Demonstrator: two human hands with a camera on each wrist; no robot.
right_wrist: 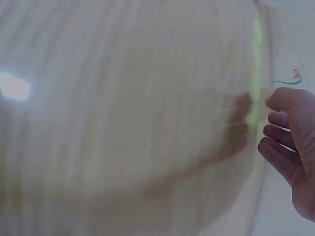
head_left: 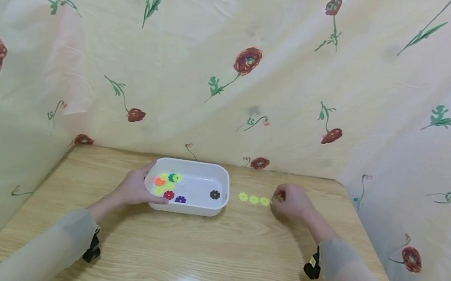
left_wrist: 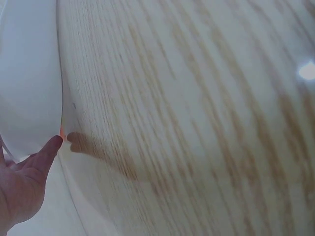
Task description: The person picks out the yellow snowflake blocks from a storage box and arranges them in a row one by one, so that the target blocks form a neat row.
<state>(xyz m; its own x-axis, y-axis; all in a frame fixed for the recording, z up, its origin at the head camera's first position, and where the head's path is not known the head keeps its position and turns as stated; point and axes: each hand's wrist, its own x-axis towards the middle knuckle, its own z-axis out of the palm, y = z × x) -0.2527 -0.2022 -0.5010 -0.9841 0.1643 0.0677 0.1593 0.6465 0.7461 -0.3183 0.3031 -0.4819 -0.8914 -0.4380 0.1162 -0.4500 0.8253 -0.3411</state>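
Observation:
At its left end, my left hand (head_left: 138,186) holds a white plastic tub (head_left: 187,208), with the thumb along the front rim. In the left wrist view, the left hand (left_wrist: 29,182) is at the tub's corner. Small flower-shaped plastic discs lie in the tub: several yellow ones, an orange disc (head_left: 160,182), a red disc (head_left: 169,195), a purple disc (head_left: 180,199) and a dark brown disc (head_left: 215,195). My right hand (head_left: 293,202), fingers curled, pinches a yellow-green flower disc, mostly hidden, at the right end of a row of yellow-green discs (head_left: 253,199).
A wooden table (head_left: 206,256) carries everything. Flower-printed cloth (head_left: 183,69) rises behind the table and along both sides. Black wrist cameras sit on both forearms, the left device (head_left: 92,250) and the right device (head_left: 312,267).

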